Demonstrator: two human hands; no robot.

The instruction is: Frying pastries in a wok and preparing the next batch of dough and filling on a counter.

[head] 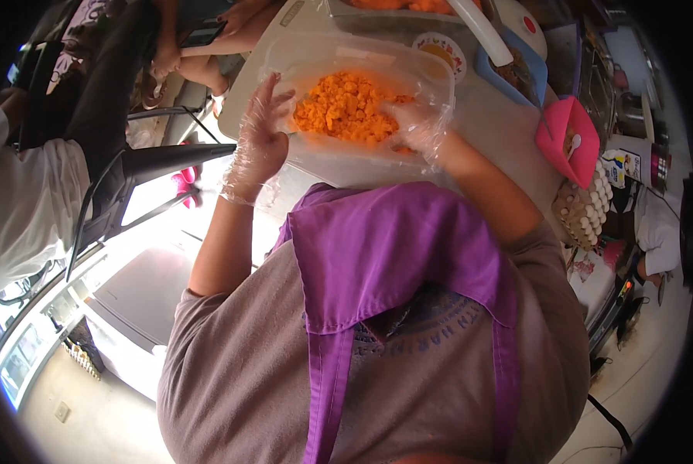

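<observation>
A translucent plastic tub point(439, 81) holding a crumbly orange food mixture point(346, 107) stands on the pale table before me. My left hand point(264, 130), in a clear plastic glove, is raised at the tub's left side with its fingers apart and nothing in it. My right hand point(413, 127), gloved the same way, reaches into the tub at the right edge of the orange mixture. Its fingertips are partly buried, so whether they grip any of it cannot be told.
Beyond the tub are a flowered plate point(458, 58) with yellowish contents, a blue container point(535, 87) and a metal tray point(358, 23) of orange food. To the right stand a pink container point(584, 136) with a spoon and a tray of eggs point(590, 209). Other people are nearby.
</observation>
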